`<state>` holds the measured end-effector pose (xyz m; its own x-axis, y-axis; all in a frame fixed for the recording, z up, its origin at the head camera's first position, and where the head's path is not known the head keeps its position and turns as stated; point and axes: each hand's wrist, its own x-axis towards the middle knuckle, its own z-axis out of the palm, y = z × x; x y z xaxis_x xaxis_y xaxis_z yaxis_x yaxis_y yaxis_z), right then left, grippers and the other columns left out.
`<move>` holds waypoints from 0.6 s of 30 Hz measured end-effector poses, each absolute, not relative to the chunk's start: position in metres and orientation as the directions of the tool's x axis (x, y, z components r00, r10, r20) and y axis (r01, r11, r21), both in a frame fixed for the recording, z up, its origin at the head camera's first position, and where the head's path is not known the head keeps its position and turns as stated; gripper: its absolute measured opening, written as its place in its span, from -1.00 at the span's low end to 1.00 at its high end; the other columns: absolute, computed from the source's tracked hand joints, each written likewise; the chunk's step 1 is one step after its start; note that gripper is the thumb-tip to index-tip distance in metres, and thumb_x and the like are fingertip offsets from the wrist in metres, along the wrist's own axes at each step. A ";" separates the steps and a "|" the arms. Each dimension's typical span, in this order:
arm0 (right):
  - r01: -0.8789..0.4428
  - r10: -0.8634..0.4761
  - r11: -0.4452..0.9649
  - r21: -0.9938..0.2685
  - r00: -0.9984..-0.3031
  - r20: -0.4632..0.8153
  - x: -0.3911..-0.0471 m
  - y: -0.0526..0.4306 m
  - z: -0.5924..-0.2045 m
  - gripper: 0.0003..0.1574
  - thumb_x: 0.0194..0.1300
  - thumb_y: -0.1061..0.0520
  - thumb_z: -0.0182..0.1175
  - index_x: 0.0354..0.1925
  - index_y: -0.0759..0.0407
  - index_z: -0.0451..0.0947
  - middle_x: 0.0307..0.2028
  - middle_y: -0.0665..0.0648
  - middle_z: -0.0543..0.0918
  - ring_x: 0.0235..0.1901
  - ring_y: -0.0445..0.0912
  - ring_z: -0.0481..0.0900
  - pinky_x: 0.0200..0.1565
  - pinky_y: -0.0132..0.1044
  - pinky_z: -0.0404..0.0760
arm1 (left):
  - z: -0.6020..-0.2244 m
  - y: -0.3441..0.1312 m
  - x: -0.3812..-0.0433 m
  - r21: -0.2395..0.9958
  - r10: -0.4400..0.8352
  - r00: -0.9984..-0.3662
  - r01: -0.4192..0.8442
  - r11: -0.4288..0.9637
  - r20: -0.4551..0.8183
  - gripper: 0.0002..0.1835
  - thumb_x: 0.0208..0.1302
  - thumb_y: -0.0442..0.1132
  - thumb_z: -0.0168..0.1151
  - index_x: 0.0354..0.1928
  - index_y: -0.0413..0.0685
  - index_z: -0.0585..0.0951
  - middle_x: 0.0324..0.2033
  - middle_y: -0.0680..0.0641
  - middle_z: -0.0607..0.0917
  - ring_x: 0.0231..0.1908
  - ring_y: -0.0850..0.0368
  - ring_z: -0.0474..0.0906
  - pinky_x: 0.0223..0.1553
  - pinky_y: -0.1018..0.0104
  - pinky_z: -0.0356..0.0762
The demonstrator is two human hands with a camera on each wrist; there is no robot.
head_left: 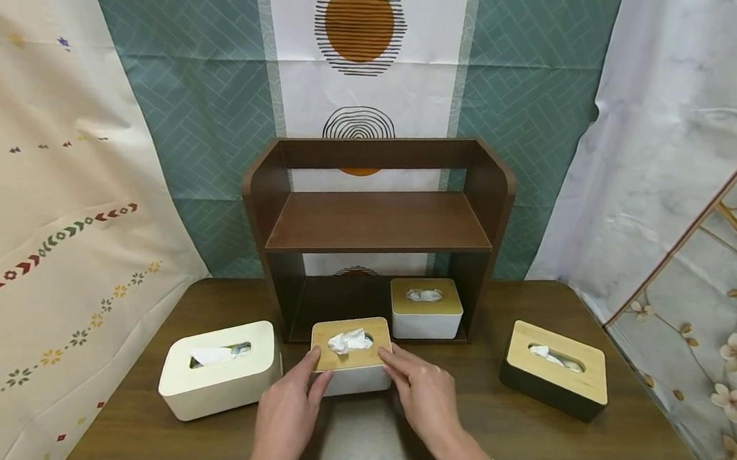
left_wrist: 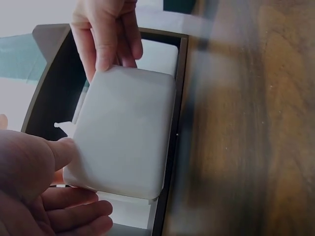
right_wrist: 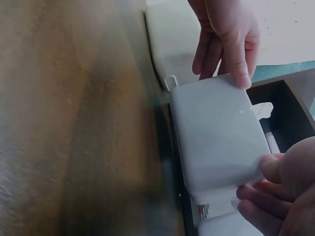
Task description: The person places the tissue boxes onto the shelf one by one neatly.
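Note:
Both my hands hold a white tissue box (head_left: 358,380) with a light wooden lid and a tuft of tissue poking from its slot. It is just in front of the lower shelf. My left hand (head_left: 288,413) pinches its left end, while the right hand (head_left: 421,390) grips the right end. Up close, the box's white side (left_wrist: 123,132) fills the left wrist view, with the left thumb (left_wrist: 63,151) pressed at one end. From the right wrist, the same white side (right_wrist: 219,135) shows the right thumb (right_wrist: 270,167) on its corner.
A dark brown two-tier shelf (head_left: 382,220) stands at the back. Another white, wooden-lidded tissue box (head_left: 426,323) sits at its lower right. A cream tissue box (head_left: 223,380) lies on the table left of my hands, and a black one with a wooden lid (head_left: 550,392) is at right.

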<state>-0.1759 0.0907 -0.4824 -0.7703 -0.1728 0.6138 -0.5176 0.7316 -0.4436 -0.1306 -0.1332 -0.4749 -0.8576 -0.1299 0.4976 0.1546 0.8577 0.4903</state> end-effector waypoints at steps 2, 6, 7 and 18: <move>-0.509 -0.171 0.733 -0.451 -0.779 0.603 -0.178 0.091 -0.481 -0.55 0.30 0.16 0.62 0.15 -0.09 0.88 0.11 0.02 0.85 -0.02 0.03 0.87 -0.23 0.05 0.80 | -0.474 -0.132 -0.134 0.503 -0.136 -0.868 0.144 0.852 0.478 -0.52 0.50 -0.13 0.50 0.37 -0.08 0.72 0.17 -0.16 0.83 0.03 -0.26 0.82 -0.06 -0.25 0.74; -0.501 -0.167 0.729 -0.466 -0.791 0.588 -0.184 0.091 -0.478 -0.57 0.34 0.16 0.60 0.16 -0.08 0.88 0.13 0.03 0.84 0.00 0.06 0.87 -0.20 0.07 0.80 | -0.471 -0.130 -0.141 0.510 -0.146 -0.869 0.135 0.850 0.473 -0.52 0.53 -0.13 0.47 0.39 -0.11 0.70 0.18 -0.19 0.82 0.06 -0.27 0.81 -0.01 -0.25 0.74; -0.500 -0.165 0.728 -0.469 -0.792 0.588 -0.185 0.091 -0.477 -0.57 0.34 0.16 0.60 0.16 -0.07 0.88 0.13 0.04 0.84 -0.01 0.06 0.87 -0.21 0.07 0.80 | -0.470 -0.130 -0.143 0.510 -0.147 -0.868 0.135 0.849 0.475 -0.52 0.53 -0.14 0.47 0.39 -0.11 0.70 0.18 -0.20 0.81 0.06 -0.27 0.81 0.00 -0.26 0.74; -0.495 -0.162 0.733 -0.467 -0.793 0.587 -0.201 0.089 -0.472 -0.61 0.38 0.13 0.57 0.16 -0.06 0.88 0.14 0.04 0.83 0.05 0.12 0.85 -0.16 0.14 0.79 | -0.468 -0.129 -0.163 0.516 -0.153 -0.875 0.123 0.847 0.460 -0.52 0.53 -0.15 0.47 0.39 -0.14 0.70 0.18 -0.22 0.81 0.06 -0.29 0.80 0.02 -0.27 0.73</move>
<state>-0.2012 0.0891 -0.4721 -0.7934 -0.1625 0.5866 -0.4951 0.7329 -0.4666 -0.1628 -0.1291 -0.4684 -0.8747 -0.1528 0.4599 0.1235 0.8474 0.5164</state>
